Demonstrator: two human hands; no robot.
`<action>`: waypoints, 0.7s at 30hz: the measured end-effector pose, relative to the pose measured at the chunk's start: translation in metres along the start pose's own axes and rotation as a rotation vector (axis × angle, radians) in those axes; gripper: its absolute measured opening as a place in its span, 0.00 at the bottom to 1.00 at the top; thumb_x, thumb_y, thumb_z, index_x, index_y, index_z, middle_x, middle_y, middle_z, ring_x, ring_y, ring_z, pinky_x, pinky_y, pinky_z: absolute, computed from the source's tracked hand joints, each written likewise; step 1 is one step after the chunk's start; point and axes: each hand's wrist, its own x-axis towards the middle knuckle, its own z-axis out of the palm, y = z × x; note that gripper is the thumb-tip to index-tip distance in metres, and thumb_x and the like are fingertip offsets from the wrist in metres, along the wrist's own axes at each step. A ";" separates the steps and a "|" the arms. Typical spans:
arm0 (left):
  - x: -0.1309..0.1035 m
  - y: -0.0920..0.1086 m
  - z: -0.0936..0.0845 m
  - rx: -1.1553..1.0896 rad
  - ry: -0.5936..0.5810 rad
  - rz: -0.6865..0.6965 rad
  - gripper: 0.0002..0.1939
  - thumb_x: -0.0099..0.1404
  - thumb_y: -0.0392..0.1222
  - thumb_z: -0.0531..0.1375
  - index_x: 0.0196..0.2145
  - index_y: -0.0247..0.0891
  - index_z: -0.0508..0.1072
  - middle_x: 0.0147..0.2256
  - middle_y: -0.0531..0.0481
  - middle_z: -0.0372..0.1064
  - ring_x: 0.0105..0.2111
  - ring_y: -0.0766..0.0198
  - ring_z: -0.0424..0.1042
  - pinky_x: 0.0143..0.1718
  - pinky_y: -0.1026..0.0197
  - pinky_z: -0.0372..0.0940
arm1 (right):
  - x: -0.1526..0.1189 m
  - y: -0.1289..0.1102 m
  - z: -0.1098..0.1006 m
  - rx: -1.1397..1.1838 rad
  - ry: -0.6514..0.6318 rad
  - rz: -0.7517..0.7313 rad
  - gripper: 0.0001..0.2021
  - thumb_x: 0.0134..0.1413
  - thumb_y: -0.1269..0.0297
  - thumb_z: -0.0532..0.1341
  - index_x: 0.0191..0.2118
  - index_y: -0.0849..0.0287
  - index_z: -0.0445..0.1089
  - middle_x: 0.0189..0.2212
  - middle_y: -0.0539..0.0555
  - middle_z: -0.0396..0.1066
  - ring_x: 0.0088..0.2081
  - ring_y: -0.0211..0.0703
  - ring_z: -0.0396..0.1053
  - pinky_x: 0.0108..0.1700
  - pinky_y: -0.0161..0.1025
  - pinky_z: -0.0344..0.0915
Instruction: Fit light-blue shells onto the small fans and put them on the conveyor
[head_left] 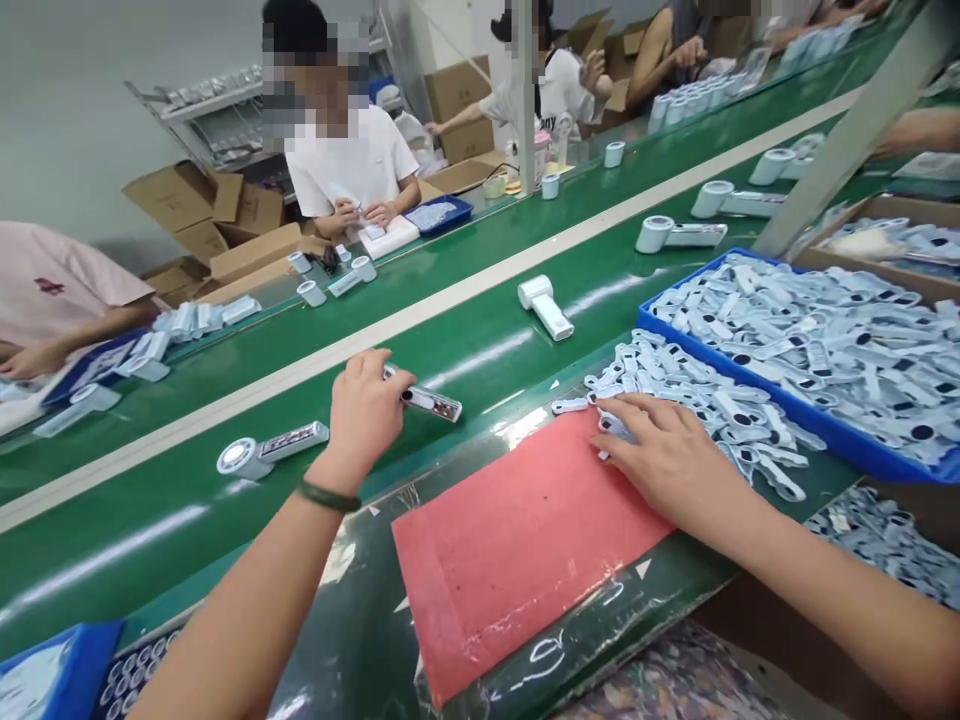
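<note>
My left hand (pixel 367 410) is closed around the head end of a white handheld fan (pixel 436 404) over the green conveyor belt. The fan's handle points right, its open side showing parts inside. My right hand (pixel 660 460) reaches to the edge of a pile of light-blue handle covers (pixel 675 385), thumb and fingers closing on one cover (pixel 613 426) that they partly hide. Below my hands a red sheet (pixel 525 550) lies on the work surface. Another fan (pixel 270 450) with an open handle rests on the belt left of my left hand.
A blue tray (pixel 750 365) heaped with covers stands at the right, beside a metal post (pixel 862 120). More fans (pixel 546 305) lie along the conveyor belt (pixel 450 340). Across it, several people work near cardboard boxes (pixel 180 205). Another blue tray (pixel 90 660) is at lower left.
</note>
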 end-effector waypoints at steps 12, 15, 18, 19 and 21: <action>-0.007 -0.044 0.057 -0.057 -0.124 -0.058 0.30 0.68 0.40 0.55 0.67 0.40 0.59 0.67 0.34 0.52 0.67 0.41 0.54 0.62 0.41 0.59 | 0.033 0.007 -0.003 0.352 -0.067 0.014 0.12 0.69 0.60 0.55 0.50 0.50 0.74 0.52 0.55 0.71 0.54 0.57 0.65 0.52 0.58 0.64; -0.061 -0.087 0.051 0.053 -0.160 -0.168 0.30 0.69 0.48 0.52 0.67 0.41 0.59 0.67 0.33 0.53 0.68 0.34 0.47 0.60 0.32 0.57 | 0.058 0.016 -0.007 0.358 -0.038 0.095 0.15 0.69 0.61 0.54 0.55 0.55 0.71 0.55 0.58 0.69 0.54 0.56 0.67 0.54 0.58 0.65; -0.104 -0.137 0.048 0.047 -0.251 -0.300 0.32 0.69 0.53 0.49 0.65 0.36 0.61 0.63 0.32 0.60 0.66 0.31 0.51 0.59 0.30 0.56 | 0.071 0.007 -0.014 0.352 -0.074 0.035 0.14 0.67 0.61 0.56 0.55 0.55 0.71 0.55 0.58 0.69 0.54 0.56 0.68 0.53 0.58 0.66; -0.114 -0.150 0.048 0.015 -0.264 -0.314 0.31 0.69 0.52 0.48 0.63 0.34 0.63 0.60 0.32 0.64 0.64 0.33 0.55 0.59 0.32 0.57 | 0.070 0.001 -0.016 0.351 -0.099 -0.021 0.13 0.67 0.61 0.58 0.54 0.54 0.72 0.55 0.58 0.69 0.54 0.56 0.67 0.53 0.58 0.66; -0.125 -0.167 0.047 -0.023 -0.255 -0.319 0.28 0.68 0.51 0.49 0.59 0.33 0.67 0.53 0.33 0.69 0.57 0.37 0.63 0.58 0.37 0.59 | 0.059 -0.009 -0.019 0.355 -0.145 -0.118 0.11 0.65 0.62 0.60 0.50 0.52 0.73 0.55 0.56 0.69 0.55 0.56 0.66 0.52 0.58 0.66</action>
